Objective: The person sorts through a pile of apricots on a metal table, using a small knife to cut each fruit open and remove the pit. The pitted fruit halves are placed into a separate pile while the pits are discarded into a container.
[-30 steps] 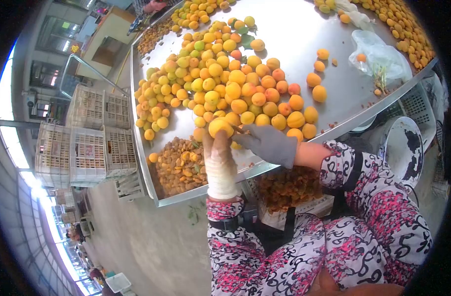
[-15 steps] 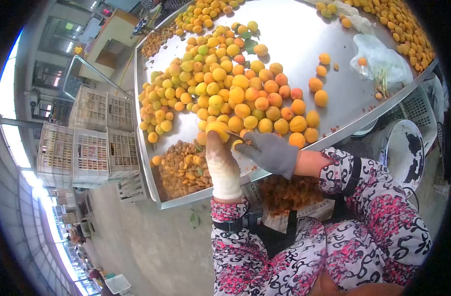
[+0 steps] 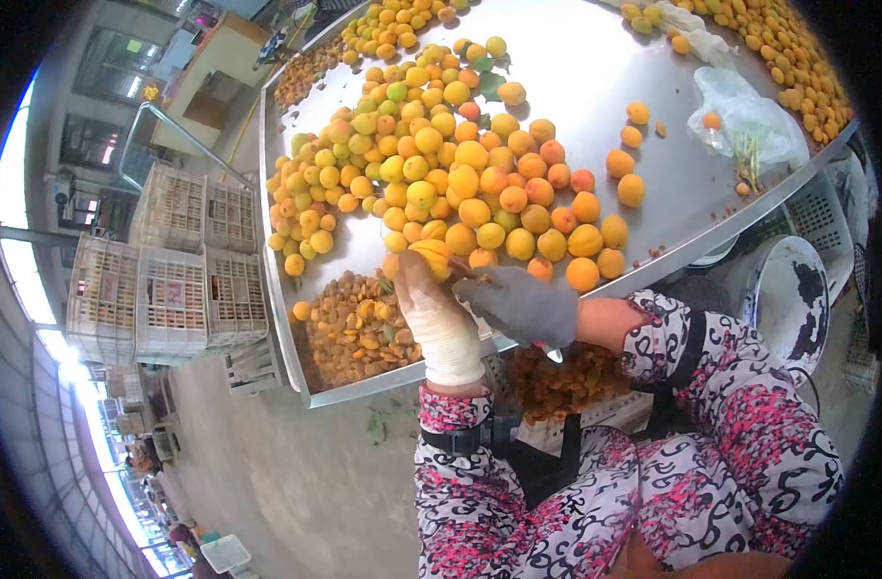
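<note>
My left hand (image 3: 433, 307), in a pale glove with a white ribbed cuff, is closed around a yellow-orange apricot (image 3: 431, 257) near the tray's front edge. My right hand (image 3: 526, 304), in a grey glove, is closed on a slim knife (image 3: 462, 267). Its dark end meets the fruit's right side, and a shiny tip shows below the glove; the grip hides the rest. Just beyond my hands lies a heap of apricots (image 3: 465, 180) on the metal tray (image 3: 566, 58). Left of my left hand is a pile of brown apricot stones (image 3: 354, 338).
A crate of brownish pieces (image 3: 566, 381) stands below the tray edge by my lap. Stacked plastic crates (image 3: 176, 299) stand on the left. A clear plastic bag (image 3: 740, 111) lies at the tray's right, and a worn white basin (image 3: 791, 304) is beside it.
My right hand has shifted slightly left, and a shiny tip now shows below it. The apricot has turned a little in my left hand, whose wrist has swung right.
</note>
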`<state>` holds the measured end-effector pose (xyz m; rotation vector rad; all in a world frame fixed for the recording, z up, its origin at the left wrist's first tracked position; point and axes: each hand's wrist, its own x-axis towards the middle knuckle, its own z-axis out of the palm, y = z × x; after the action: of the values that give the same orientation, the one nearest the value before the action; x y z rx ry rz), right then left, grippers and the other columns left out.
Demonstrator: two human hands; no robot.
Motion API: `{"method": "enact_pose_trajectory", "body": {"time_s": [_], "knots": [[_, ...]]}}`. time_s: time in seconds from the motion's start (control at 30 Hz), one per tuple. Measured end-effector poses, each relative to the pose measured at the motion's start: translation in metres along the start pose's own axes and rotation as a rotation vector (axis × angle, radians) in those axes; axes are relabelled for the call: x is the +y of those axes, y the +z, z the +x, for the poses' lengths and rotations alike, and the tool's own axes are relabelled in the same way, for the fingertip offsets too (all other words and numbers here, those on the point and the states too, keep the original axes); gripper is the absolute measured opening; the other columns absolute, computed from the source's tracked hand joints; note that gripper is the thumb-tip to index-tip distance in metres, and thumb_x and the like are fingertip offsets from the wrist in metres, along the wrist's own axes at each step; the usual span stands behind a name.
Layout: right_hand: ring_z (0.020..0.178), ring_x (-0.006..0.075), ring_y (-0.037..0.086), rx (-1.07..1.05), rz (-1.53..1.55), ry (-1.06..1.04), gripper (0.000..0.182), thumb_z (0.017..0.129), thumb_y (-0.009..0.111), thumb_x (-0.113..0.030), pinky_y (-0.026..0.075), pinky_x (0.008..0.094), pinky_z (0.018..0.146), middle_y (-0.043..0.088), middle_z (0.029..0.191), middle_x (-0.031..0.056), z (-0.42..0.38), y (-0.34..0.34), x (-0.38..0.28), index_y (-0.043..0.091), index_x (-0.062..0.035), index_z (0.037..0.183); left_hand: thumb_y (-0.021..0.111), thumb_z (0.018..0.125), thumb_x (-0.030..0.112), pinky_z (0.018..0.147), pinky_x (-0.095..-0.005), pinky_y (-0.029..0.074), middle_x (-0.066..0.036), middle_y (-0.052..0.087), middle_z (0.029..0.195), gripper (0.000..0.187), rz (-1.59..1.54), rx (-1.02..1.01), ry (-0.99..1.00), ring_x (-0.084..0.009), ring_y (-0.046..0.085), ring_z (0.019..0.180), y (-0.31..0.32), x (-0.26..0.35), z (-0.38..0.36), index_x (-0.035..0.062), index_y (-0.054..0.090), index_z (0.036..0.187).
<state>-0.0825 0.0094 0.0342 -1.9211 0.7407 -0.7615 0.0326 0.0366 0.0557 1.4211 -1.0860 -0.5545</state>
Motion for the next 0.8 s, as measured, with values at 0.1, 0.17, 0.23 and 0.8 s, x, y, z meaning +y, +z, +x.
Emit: {"method": "enact_pose_trajectory", "body": {"time_s": [0.1,0.17,0.23,0.8], "knots": [[0.066,0.0260,0.057,0.007,-0.057,-0.224,0.031,0.091,0.049,-0.032,0.045,0.0370,0.062,0.059,0.072,0.0144,-0.005,0.002,0.007,0.055,-0.0052,0.105,0.043,0.088,0.000,0.081,-0.0337,0.047,-0.018,0.046,0.114,0.045,0.399,-0.078,0.275,-0.0277,0.053,0.100,-0.020,-0.044,0.002,0.0087,0.035,0.132],[0.064,0.0241,0.055,-0.002,-0.050,-0.196,0.029,0.090,0.051,-0.031,0.045,0.0349,0.060,0.058,0.070,0.0122,-0.003,-0.006,0.000,0.055,-0.0059,0.104,0.044,0.088,0.002,0.083,-0.0351,0.047,-0.018,0.047,0.115,0.045,0.292,-0.090,0.208,-0.0280,0.052,0.102,-0.023,-0.057,0.003,0.0074,0.036,0.132],[0.058,0.0167,0.053,-0.172,0.068,0.363,0.032,0.088,0.055,-0.032,0.042,0.0298,0.050,0.054,0.065,0.0081,0.003,-0.027,-0.020,0.055,-0.0057,0.106,0.051,0.085,0.006,0.089,-0.0357,0.044,-0.019,0.049,0.118,0.045,-0.692,-0.006,-0.285,-0.0274,0.051,0.106,-0.015,-0.011,0.009,0.0038,0.039,0.129],[0.077,0.0088,0.052,0.245,0.689,0.490,0.031,0.083,0.065,-0.021,0.045,0.0246,0.069,0.057,0.086,0.0028,0.018,-0.056,-0.031,0.059,0.0007,0.104,0.061,0.079,0.019,0.064,-0.0408,0.045,-0.020,0.059,0.086,0.050,0.516,-0.173,0.577,-0.0365,0.058,0.069,0.021,0.015,-0.014,-0.0033,0.044,0.121]]}}
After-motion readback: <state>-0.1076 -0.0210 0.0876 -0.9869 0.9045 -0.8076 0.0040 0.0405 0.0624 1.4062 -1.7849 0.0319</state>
